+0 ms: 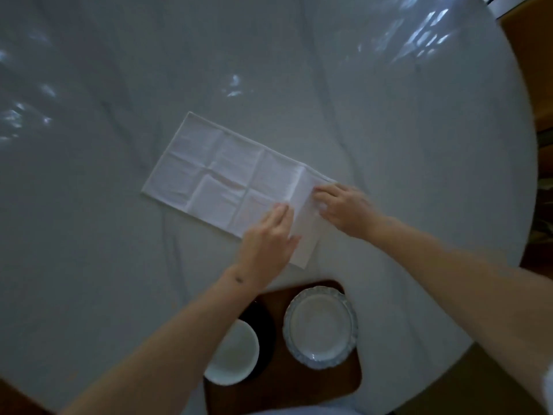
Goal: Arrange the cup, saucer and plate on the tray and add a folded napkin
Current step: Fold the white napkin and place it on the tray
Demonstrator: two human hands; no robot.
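Your tray (299,381) holds cup (232,353) and plate (320,327); beyond, on the counter (119,265) — left hand (267,238) flat, right hand (344,209) pinching the napkin (215,175).

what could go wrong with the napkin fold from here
1. Only the right end of the napkin is pinned under the left hand and right hand; the long free end may skew, giving a crooked fold.
2. The left forearm reaches over the cup on the tray; pulling back low could knock it.
3. The table looks glossy, so the cloth may slide.
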